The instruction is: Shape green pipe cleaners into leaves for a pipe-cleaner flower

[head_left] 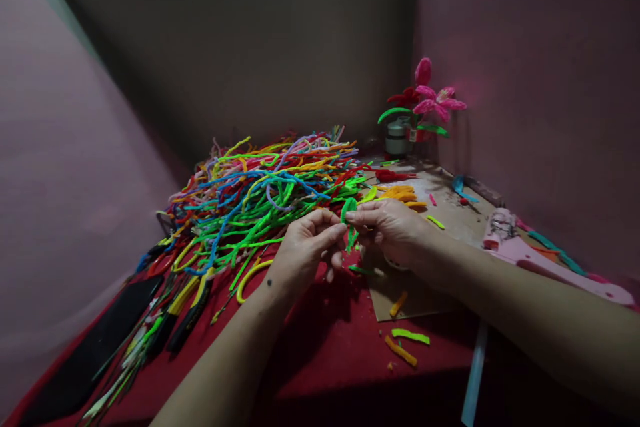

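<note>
Between my two hands, over the front of the table, is a green pipe cleaner (349, 208) bent into a narrow loop. My left hand (316, 235) pinches its left side with thumb and forefinger. The fingers of my right hand (383, 224) are closed on its other side. More green pipe cleaner hangs just below the fingertips. Behind my left hand lies a big heap of many-coloured pipe cleaners (260, 190), with green ones nearest. A bunch of orange pieces (400, 194) rests just beyond my right hand.
Yellow-and-black pliers (193, 310), a black flat object (95, 347) and a yellow-handled tool (250, 278) lie at left. A cardboard sheet (380, 294) is under my right arm, near a pink glue gun (545, 264). Pink pipe-cleaner flowers (440, 104) stand at the back. Cut pieces (410, 336) lie in front.
</note>
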Demonstrator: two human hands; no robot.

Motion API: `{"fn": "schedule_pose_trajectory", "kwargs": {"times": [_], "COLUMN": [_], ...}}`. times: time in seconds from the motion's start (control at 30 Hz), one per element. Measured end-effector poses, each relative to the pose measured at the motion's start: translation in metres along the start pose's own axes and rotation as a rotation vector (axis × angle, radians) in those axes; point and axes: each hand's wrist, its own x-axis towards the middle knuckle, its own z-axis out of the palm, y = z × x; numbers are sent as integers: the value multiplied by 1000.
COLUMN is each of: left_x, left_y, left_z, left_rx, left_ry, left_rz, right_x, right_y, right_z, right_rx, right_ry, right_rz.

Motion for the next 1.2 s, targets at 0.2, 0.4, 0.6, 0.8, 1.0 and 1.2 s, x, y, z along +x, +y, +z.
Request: {"fn": "schedule_pose_trajectory", "kwargs": {"times": [0.2,0.4,0.6,0.8,1.0,1.2], "left_x": [0,-1,-1,0,-2,-3], "left_y": [0,3,1,2,5,6], "left_z": [0,0,-3,-5,-4,-1], "left_rx": [-3,-74,-145,-130,-51,-18], "left_ry": [-26,-66,-78,4,43,77], "left_rz": [-30,-94,-98,-37,-18,-45], "right_x": [-1,1,0,0,-4,-4], "right_y": [-1,-2,-2,-2,-1,-1], "right_z": [1,5,3,-2,-1,4], "right_rx": [12,166,88,-98,-197,-47], "right_ry": [13,83,27,-41,-124,16], "right_rz": [-86,-42,-45,-27,23,-57]}}
